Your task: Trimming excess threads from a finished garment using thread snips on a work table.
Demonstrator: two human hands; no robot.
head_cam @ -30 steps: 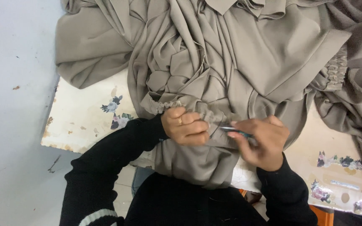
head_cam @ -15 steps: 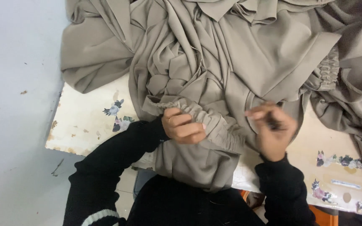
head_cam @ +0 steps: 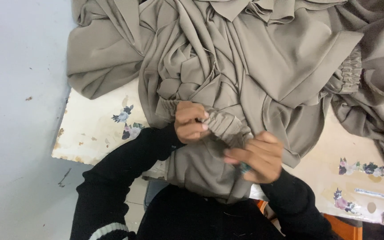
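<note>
A large taupe garment (head_cam: 245,58) lies crumpled across a cream table (head_cam: 90,133) with flower prints. My left hand (head_cam: 191,122) grips the gathered elastic cuff (head_cam: 221,124) of the garment. My right hand (head_cam: 258,156) is just right of the cuff, fingers curled around a small dark tool (head_cam: 244,168) that is mostly hidden. Both arms wear black sleeves. A second elastic cuff (head_cam: 351,66) shows at the upper right.
A pale grey floor (head_cam: 18,89) lies to the left of the table. The table's surface is chipped near its left edge. Flower stickers (head_cam: 361,171) mark the table's right part. An orange object (head_cam: 343,229) shows below the table at the lower right.
My right hand moved up away from the cuff, then came back down next to it. My left hand kept its hold on the cuff.
</note>
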